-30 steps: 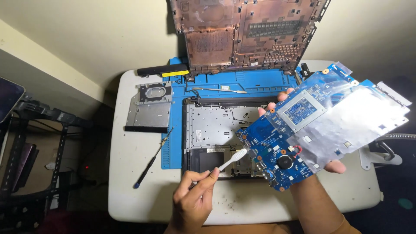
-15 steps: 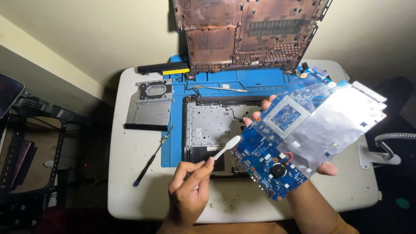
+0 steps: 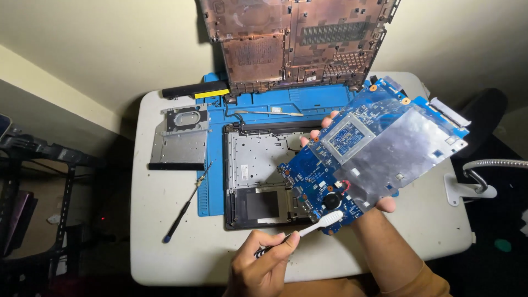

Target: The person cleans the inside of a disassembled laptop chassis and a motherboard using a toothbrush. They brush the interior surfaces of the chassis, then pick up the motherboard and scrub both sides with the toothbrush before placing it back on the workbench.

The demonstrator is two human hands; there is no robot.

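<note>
From the head view I see my right hand [image 3: 352,165] gripping the board [image 3: 374,146] from beneath, fingertips showing at its upper left edge and a thumb at its lower edge. The board is held above the table [image 3: 165,242], tilted, with its long axis running from lower left to upper right; the blue end points down toward me and the foil-covered end points up and away. My left hand [image 3: 258,264] is clenched on the brush [image 3: 308,225], whose handle runs from my fist up to the right, its white head touching the board's lower corner. Beneath the board lies the chassis [image 3: 256,176] on the blue mat [image 3: 212,187]. The cover [image 3: 297,38] stands upright at the table's far edge. A screwdriver [image 3: 186,206] and a drive [image 3: 180,137] lie left of the mat, well apart from my hands. Bare table shows at lower left and near the right edge, beside a grey hose [image 3: 487,165].
</note>
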